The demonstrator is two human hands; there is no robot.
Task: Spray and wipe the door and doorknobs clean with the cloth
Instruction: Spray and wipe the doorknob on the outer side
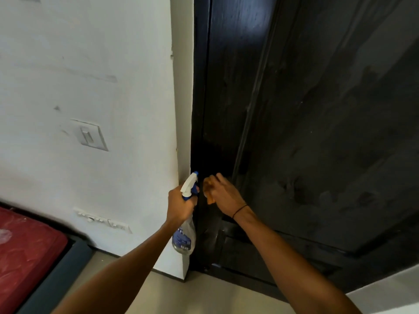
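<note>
A white wall with a light switch meets a dark wooden door above a pale floor. The left hand grips the neck of a spray bottle, fingers curled round it; the bottle stands upright, long axis vertical, its white nozzle pointing up and right at the door edge. Some clear liquid shows inside. The right hand pinches an orange cloth against the door's left edge, blurred. A red mattress lies at lower left.

Head view, looking forward and down (wide-angle), close to door
</note>
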